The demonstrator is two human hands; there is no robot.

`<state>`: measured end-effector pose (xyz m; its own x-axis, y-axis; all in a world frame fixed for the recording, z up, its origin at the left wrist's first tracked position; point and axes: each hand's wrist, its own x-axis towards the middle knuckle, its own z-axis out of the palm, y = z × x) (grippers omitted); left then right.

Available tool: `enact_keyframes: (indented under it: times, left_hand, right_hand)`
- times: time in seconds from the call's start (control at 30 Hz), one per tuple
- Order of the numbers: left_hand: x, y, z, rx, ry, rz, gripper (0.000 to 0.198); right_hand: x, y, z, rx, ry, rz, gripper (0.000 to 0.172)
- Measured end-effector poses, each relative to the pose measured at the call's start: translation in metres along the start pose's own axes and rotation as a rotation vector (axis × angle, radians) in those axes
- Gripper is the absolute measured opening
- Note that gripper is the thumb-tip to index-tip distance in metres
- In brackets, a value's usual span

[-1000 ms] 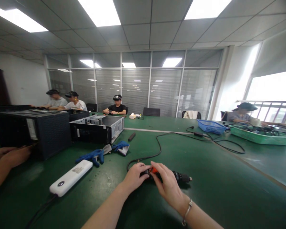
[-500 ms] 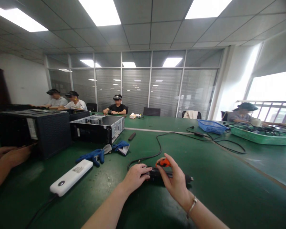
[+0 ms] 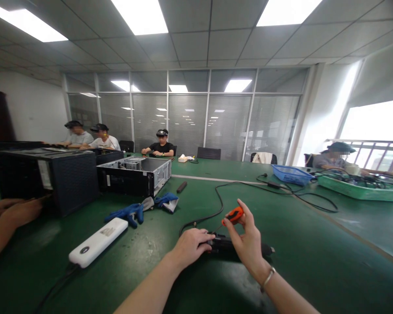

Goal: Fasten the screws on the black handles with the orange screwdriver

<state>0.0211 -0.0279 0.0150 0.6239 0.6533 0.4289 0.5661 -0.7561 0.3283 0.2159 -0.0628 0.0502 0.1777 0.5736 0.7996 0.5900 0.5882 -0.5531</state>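
Observation:
A black cylindrical tool (image 3: 224,245) with a metal tip at its right end lies on the green table (image 3: 144,279). My left hand (image 3: 192,245) is closed on the tool's left part. An orange and black screwdriver (image 3: 234,215) is pinched in the fingers of my right hand (image 3: 249,237), just above the tool. The screwdriver's thin shaft slants down to the left towards the tool near my left fingertips; whether it touches is too small to tell. A black cable (image 3: 220,200) runs back from the tool's left end.
Blue gloves (image 3: 131,213) and a white power strip (image 3: 100,242) lie left. Behind stand an open computer case (image 3: 127,182) and a dark case (image 3: 75,179), with another person's hands (image 3: 19,211) beside it. Blue (image 3: 291,175) and green (image 3: 363,190) baskets are at right.
My right hand and the screwdriver have moved slightly right and up, showing the screwdriver's shaft. My left hand and the black tool have shifted a little to the right.

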Motion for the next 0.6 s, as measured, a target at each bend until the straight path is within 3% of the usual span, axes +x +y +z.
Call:
enact_keyframes:
  times: [0.27, 0.6]
  left_hand:
    - [-0.001, -0.007, 0.003, -0.019, 0.005, -0.014, 0.034]
    - [-0.002, 0.004, -0.008, -0.053, -0.011, -0.009, 0.032]
  right_hand:
    - [0.005, 0.001, -0.002, 0.006, 0.034, 0.111, 0.063]
    - [0.005, -0.001, -0.001, -0.023, -0.032, 0.120, 0.060]
